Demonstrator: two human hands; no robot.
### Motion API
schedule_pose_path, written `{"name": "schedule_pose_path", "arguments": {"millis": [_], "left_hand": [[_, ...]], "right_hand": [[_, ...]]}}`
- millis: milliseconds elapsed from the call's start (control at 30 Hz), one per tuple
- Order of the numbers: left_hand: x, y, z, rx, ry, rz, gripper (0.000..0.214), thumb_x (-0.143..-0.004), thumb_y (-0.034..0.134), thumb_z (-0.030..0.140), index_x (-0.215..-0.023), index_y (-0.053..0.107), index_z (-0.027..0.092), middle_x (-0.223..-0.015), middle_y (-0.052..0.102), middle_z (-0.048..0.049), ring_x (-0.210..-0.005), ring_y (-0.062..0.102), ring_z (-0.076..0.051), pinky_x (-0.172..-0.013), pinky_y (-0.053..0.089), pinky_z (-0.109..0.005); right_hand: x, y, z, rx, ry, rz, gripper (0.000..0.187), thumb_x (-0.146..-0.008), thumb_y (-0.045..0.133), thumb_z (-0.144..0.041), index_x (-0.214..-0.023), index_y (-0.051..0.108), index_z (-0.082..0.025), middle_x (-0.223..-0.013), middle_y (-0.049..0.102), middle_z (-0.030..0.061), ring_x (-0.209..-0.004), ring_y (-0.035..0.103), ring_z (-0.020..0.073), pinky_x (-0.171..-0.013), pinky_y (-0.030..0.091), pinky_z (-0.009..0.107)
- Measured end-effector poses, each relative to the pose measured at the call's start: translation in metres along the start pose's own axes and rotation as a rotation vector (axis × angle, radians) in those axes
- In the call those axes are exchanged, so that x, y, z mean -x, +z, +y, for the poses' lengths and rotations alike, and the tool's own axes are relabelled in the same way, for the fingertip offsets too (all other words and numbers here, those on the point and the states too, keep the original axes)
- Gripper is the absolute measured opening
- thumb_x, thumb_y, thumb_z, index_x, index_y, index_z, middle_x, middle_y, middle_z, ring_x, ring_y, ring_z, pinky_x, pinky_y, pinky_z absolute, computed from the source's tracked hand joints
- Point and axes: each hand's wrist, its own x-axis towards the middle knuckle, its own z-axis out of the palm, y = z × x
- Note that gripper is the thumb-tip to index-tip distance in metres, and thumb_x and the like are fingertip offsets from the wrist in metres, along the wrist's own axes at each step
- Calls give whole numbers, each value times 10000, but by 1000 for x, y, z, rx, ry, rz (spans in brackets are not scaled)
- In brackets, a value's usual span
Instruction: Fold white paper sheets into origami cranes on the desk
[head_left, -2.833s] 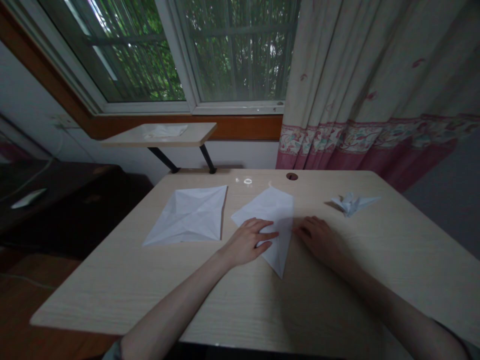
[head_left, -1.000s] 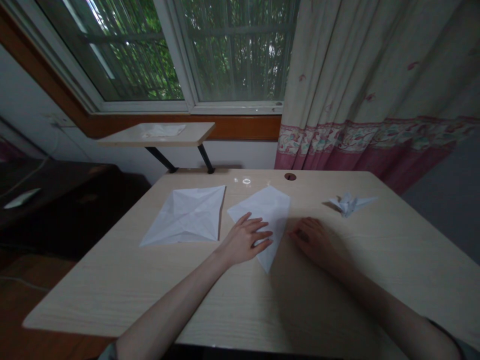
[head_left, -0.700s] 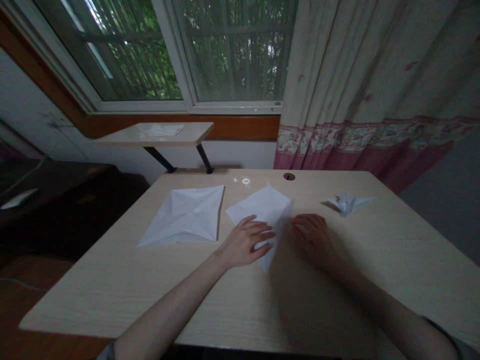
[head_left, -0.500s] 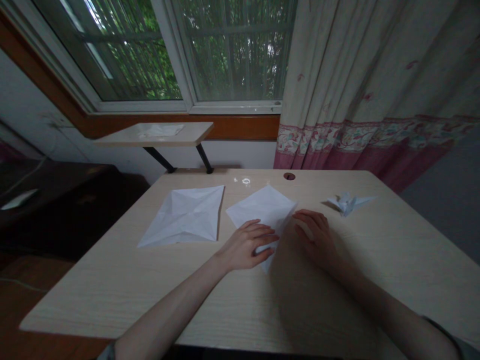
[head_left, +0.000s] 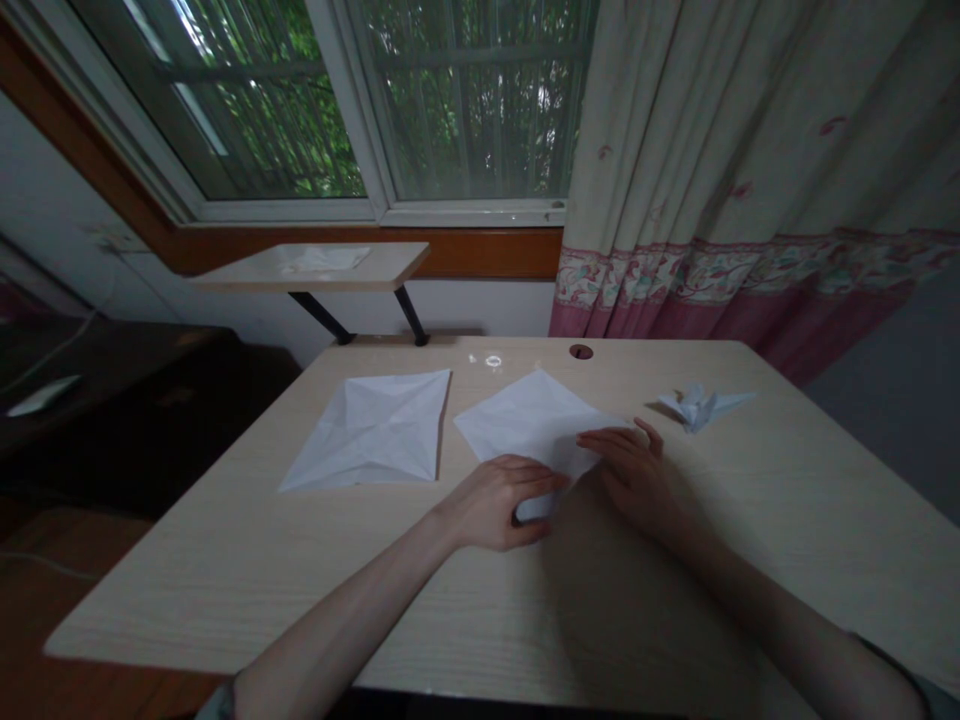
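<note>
A white sheet of paper (head_left: 529, 410) lies diagonally on the table, one corner pointing to the far side and another reaching right. My left hand (head_left: 506, 503) rests over its near part, fingers stretched and thumb apart, with a bit of paper showing between them. On the right part of the sheet lies my right hand (head_left: 634, 475), its fingers extended over the paper near the right corner. Left of this sheet is a second, creased white sheet (head_left: 382, 430), spread out. A folded paper crane (head_left: 697, 407) sits beyond my right hand. My left hand hides the sheet's near corner.
The pale wooden table (head_left: 315, 590) has a round cable hole (head_left: 581, 352) near its back edge. A raised shelf (head_left: 390, 265) on black legs stands at the back left, bearing some white paper (head_left: 326, 259). A curtain (head_left: 675, 200) hangs behind, beside the window.
The sheet's right side has opened out, its corner now reaching farther right. My right hand has come onto the paper. My left hand has shifted slightly to the right.
</note>
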Motion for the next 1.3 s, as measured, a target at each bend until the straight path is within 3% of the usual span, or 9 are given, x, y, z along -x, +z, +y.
{"name": "schedule_pose_path", "arguments": {"millis": [267,533,667,833,1033,1200,1300], "left_hand": [[-1,2,-3,1,27,-3,691,-743,752,472,-1338,565,174,-1323,645,-123,-1211,613,-284,-1044,464,-432],[1,2,-3,8,53,14,818,-703,783,503,-1401,510,177,-1345,630,-129,-1210,618,-291,-1049,469,-419],[3,3,-5,-28,6,37,717,-798,734,450,-1419,486,192,-1320,649,-116,-1167,649,-268,-991,524,-405],[6,9,-9,-135,-36,210,358,-995,510,382,-1285,613,199,-1126,746,-72,-976,732,-193,-844,595,-329],[6,12,-11,-246,-125,431,398,-1041,406,415,-1037,711,159,-893,781,-61,-767,752,-171,-677,591,-265],[6,12,-11,-217,-278,497,380,-1037,401,457,-1126,634,170,-730,726,-7,-576,683,-129,-551,521,-214],[6,13,-12,-183,-366,546,340,-1020,458,434,-1236,537,183,-817,709,0,-570,653,-111,-551,510,-207]], "right_hand": [[-3,-6,-8,-48,-11,-19,163,-928,513,-233,-944,667,-286,-972,752,-9,-987,672,217,-1126,153,533],[-3,-2,-6,-32,25,35,173,-974,485,-269,-895,639,-268,-897,750,-9,-895,682,211,-1092,219,519],[-1,2,-2,-27,39,61,200,-990,459,-281,-871,619,-265,-860,741,1,-867,678,216,-1069,268,513],[-1,5,2,-10,55,60,212,-986,451,-282,-859,620,-267,-829,729,20,-846,664,229,-1028,346,496],[1,10,6,39,78,-14,188,-963,467,-248,-920,650,-259,-867,734,54,-864,658,264,-934,428,483],[-1,12,5,76,129,-44,174,-963,483,-271,-922,652,-260,-851,731,62,-880,655,284,-889,449,466],[-3,11,3,54,142,-52,164,-973,485,-287,-939,643,-264,-847,738,51,-855,658,272,-872,455,459]]}}
